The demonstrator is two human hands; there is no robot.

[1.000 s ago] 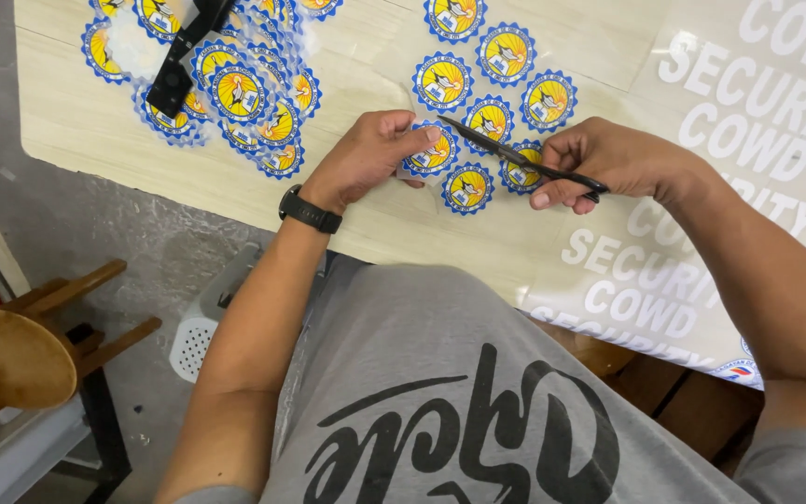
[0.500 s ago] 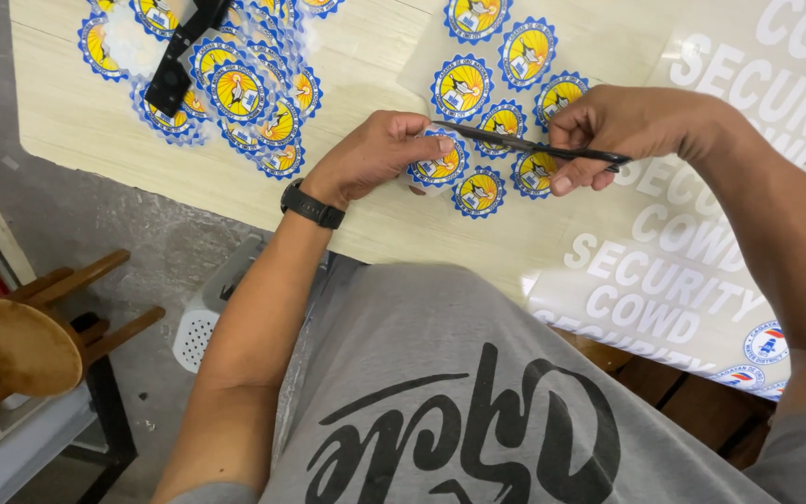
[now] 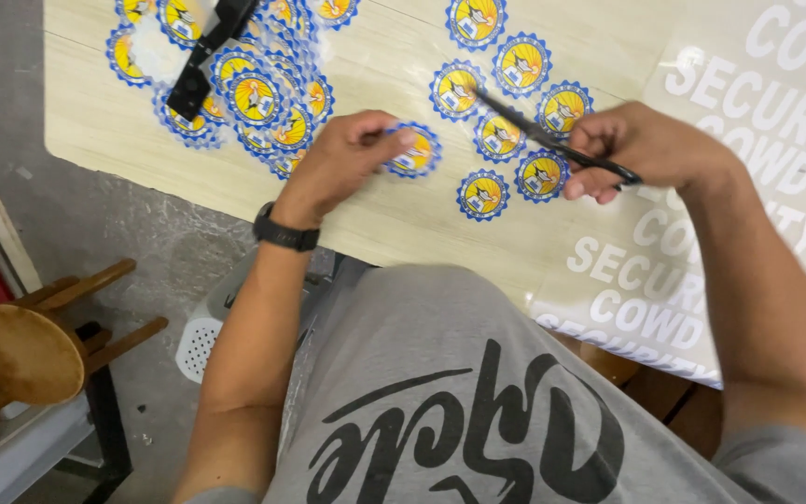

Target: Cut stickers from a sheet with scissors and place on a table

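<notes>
Tabletop (image 3: 95, 121) fills most of what I see, pale wood grain, with a clear printed sheet (image 3: 748, 121) of white lettering laid over its right end. Next in size is the pile of cut emblems (image 3: 254, 98), round blue-and-yellow stickers with scalloped edges, heaped at the upper left under a black tool (image 3: 205, 58) lying across them. Between the hands sit the loose emblems (image 3: 520, 65), several of them spread apart on the bare wood. My left hand (image 3: 342, 159) is closed in a pinch on one sticker (image 3: 414, 152), thumb and fingers on its near edge, holding it just above the table. My right hand (image 3: 650, 149) is wrapped around the handles of black scissors (image 3: 552, 140), whose blades point left across the loose emblems, apparently nearly closed. Judging by the heap, a good share looks already trimmed, and I reckon the scattered ones near the blades are what remains. Compared with half a second ago, the scissors have swung from lying level to slanting up-left, and the left hand has drawn its sticker away from the blades toward the pile side.
</notes>
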